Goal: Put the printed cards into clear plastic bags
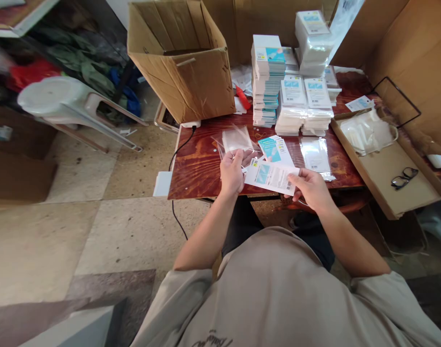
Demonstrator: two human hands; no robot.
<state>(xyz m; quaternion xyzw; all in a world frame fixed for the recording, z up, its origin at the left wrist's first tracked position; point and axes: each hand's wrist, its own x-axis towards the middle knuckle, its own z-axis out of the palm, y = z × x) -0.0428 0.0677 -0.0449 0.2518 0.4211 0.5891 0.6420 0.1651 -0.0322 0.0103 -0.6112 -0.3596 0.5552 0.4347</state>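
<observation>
My right hand point(312, 189) grips a white printed card point(271, 176) with a blue corner by its right end. My left hand point(232, 171) pinches the open edge of a clear plastic sleeve point(236, 140) at the card's left end, above the near edge of the red-brown wooden table point(194, 166). A small fan of similar blue-and-white cards point(276, 149) lies just beyond my hands. Another clear sleeve point(314, 155) lies flat to the right of them.
Tall stacks of packed cards point(266, 77) and bagged packs point(304, 103) stand at the table's back. An open cardboard box point(182, 58) sits at the back left. A flat cardboard tray point(386, 168) with glasses point(404, 177) lies right. A black cable point(179, 154) hangs off the left edge.
</observation>
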